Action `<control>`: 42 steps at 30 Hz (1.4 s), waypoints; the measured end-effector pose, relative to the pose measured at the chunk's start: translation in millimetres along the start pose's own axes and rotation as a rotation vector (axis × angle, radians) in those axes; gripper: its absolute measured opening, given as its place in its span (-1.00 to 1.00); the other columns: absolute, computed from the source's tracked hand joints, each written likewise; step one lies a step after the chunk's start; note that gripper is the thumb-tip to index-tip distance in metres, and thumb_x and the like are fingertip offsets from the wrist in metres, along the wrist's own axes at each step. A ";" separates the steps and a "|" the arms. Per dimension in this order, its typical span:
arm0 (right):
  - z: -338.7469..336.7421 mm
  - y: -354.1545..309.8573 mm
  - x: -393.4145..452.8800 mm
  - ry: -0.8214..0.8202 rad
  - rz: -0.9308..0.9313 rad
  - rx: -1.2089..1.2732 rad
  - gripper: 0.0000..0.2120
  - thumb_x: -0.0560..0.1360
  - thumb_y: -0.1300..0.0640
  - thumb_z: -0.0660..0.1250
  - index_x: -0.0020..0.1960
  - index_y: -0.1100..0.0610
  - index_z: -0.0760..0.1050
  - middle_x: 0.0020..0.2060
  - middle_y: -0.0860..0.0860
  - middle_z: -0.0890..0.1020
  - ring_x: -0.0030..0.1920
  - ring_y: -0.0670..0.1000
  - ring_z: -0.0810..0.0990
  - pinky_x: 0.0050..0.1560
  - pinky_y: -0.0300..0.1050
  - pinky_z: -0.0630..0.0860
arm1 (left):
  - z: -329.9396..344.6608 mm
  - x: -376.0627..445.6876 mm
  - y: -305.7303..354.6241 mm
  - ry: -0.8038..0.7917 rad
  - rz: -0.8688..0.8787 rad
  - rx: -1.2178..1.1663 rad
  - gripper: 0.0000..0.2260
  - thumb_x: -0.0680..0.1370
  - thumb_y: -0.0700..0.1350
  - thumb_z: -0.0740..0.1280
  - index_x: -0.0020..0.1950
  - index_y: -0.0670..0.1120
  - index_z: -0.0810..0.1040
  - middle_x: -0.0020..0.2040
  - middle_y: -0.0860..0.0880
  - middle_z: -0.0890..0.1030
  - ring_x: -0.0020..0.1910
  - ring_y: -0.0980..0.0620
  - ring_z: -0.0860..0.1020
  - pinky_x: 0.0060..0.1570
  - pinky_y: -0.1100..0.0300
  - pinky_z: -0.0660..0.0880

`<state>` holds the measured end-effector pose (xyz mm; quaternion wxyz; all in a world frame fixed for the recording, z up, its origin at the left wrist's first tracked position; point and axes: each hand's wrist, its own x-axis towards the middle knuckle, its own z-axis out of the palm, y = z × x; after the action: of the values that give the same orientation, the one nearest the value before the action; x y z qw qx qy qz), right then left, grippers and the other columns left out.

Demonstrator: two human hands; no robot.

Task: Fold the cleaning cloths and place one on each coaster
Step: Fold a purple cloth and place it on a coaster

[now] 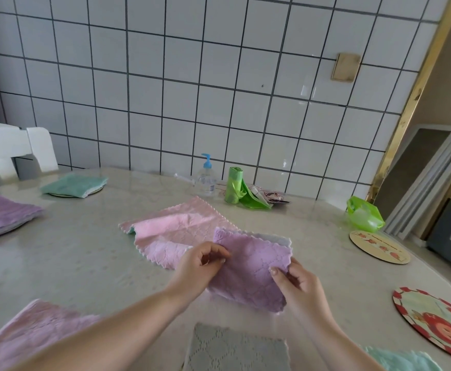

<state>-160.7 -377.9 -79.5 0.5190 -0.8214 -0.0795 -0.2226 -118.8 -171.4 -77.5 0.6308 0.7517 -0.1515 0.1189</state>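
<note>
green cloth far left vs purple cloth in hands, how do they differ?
The green cloth is folded and lies on a coaster; the purple cloth is off any coaster. Nothing touches the green cloth; the left hand and right hand both pinch the purple cloth. Both have the same quilted texture.

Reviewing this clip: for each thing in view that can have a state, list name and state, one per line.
Purple quilted cleaning cloth: partly folded, pinched by both hands.
Left hand: pinching the cloth's left edge.
Right hand: gripping its right edge.
Pink scalloped cleaning cloth: unfolded, lying rumpled on the table.
Green cleaning cloth: folded, on a round coaster.
Round cream coaster with red figures: bare.
Round red-rimmed cartoon coaster: bare.
Blue-pump clear bottle: upright.
</note>
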 end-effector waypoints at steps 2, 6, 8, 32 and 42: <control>0.2 -3.4 4.2 0.047 -0.024 0.050 -0.60 0.48 0.26 0.36 -0.46 0.06 0.29 -0.49 -0.16 0.34 -0.45 -0.16 0.26 -0.41 -0.24 0.19 | -3.7 1.5 1.3 -0.002 -0.011 -0.029 -0.60 0.45 -0.41 0.31 -0.29 0.11 0.63 -0.21 0.14 0.66 -0.17 0.27 0.57 -0.12 0.47 0.41; -1.6 -16.3 8.3 0.083 -0.119 0.020 -0.65 0.43 0.09 0.31 -0.43 0.09 0.22 -0.48 -0.14 0.34 -0.43 -0.15 0.28 -0.41 -0.30 0.20 | -10.8 1.7 6.1 -0.036 -0.007 -0.025 -0.56 0.46 -0.37 0.32 -0.22 0.22 0.64 -0.17 0.11 0.65 -0.16 0.22 0.55 -0.12 0.42 0.42; -2.9 -17.3 8.7 0.099 -0.118 -0.005 -0.66 0.43 0.05 0.28 -0.41 0.10 0.21 -0.49 -0.10 0.29 -0.44 -0.14 0.25 -0.42 -0.26 0.17 | -12.4 1.6 9.9 -0.056 0.003 0.000 -0.56 0.47 -0.35 0.33 -0.15 0.27 0.62 -0.15 0.08 0.63 -0.18 0.19 0.52 -0.11 0.35 0.42; 20.4 44.6 46.2 -0.043 0.306 -0.444 -0.86 0.47 0.22 0.17 -0.16 0.13 0.50 -0.28 0.02 0.61 -0.22 0.09 0.55 -0.28 -0.12 0.39 | 21.7 38.5 -12.4 -0.439 -0.217 0.517 -0.32 0.51 -0.05 0.33 0.52 -0.11 0.05 0.49 -0.11 0.19 0.42 -0.04 0.25 0.29 0.25 0.20; 13.9 44.4 57.1 -0.004 0.438 -0.359 -0.57 0.52 0.17 0.22 0.39 0.08 0.32 0.30 0.10 0.47 0.22 0.12 0.49 0.11 -0.14 0.35 | 27.9 45.8 -10.2 -0.377 -0.161 0.844 -0.45 0.48 0.02 0.27 0.43 -0.03 0.21 0.41 -0.09 0.23 0.29 -0.13 0.38 0.19 0.03 0.41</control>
<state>-89.9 -391.2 -95.3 0.4007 -0.8983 0.1398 -0.1139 -72.8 -200.8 -74.8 0.2386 0.9604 -0.1429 -0.0180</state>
